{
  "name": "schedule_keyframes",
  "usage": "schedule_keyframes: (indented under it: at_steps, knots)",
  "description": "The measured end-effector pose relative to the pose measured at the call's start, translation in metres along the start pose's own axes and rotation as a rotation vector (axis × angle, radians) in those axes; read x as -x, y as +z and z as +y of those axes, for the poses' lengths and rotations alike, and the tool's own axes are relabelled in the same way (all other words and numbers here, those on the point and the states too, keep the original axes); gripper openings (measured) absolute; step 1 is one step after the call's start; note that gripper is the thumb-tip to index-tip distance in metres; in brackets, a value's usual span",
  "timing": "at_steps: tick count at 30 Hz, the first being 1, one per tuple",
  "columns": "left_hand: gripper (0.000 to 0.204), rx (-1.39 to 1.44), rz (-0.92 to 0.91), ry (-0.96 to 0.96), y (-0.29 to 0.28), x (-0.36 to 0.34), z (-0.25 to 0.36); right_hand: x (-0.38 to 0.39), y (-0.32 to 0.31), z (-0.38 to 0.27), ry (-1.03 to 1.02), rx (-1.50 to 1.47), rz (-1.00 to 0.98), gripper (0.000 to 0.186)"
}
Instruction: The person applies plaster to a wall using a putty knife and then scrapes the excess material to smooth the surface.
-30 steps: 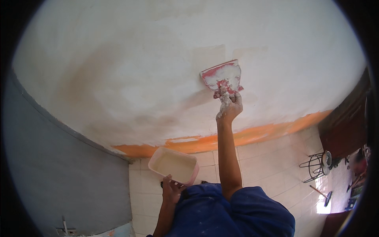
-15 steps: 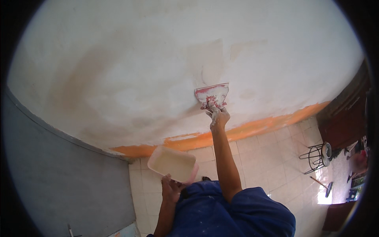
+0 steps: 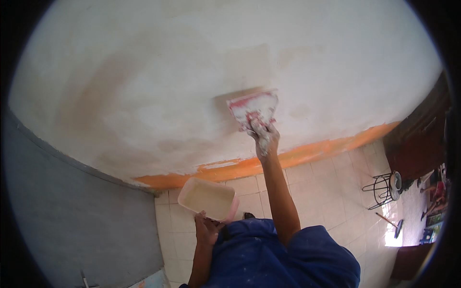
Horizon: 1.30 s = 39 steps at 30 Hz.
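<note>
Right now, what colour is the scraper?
The scraper is red, smeared with white; it shows best in the head view.

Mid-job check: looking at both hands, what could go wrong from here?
1. The right hand is smeared with white paste, so its grip on the scraper might slip.
2. The scraper's face carries white paste too; some could drop onto the tiled floor below.
3. The left hand holds the tub by its near side, so a bump might tip it.
</note>
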<state>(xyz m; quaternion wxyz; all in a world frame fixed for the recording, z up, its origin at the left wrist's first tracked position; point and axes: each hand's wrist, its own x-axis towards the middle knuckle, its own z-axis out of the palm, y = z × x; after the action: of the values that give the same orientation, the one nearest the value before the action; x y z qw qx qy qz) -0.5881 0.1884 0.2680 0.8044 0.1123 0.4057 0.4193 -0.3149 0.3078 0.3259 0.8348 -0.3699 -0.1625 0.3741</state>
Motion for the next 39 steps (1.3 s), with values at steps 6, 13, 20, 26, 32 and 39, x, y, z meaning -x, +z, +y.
schedule_keyframes:
  at_steps: [6, 13, 20, 26, 32, 39]
  knots:
    - [0.047, -0.015, 0.004, 0.048, 0.017, 0.011, -0.009, -0.017, 0.033, 0.013, 0.104, 0.006, 0.202, 0.02]
    - [0.043, -0.202, -0.068, 0.165, 0.032, -0.001, -0.005, -0.022, -0.031, 0.072, 0.257, 0.054, 0.204, 0.022]
    - [0.047, 0.007, -0.047, 0.047, 0.05, -0.028, 0.022, -0.049, -0.012, 0.035, -0.11, 0.126, -0.011, 0.021]
    - [0.057, 0.011, 0.006, 0.051, 0.027, -0.024, 0.009, -0.072, 0.025, 0.016, -0.128, 0.273, 0.076, 0.022]
    - [0.053, -0.094, -0.107, 0.1, 0.024, -0.033, 0.022, -0.087, 0.032, 0.032, -0.092, 0.298, 0.266, 0.021]
    - [0.055, -0.08, -0.1, 0.052, 0.062, -0.07, 0.054, -0.123, -0.011, 0.07, 0.083, 0.351, 0.326, 0.024]
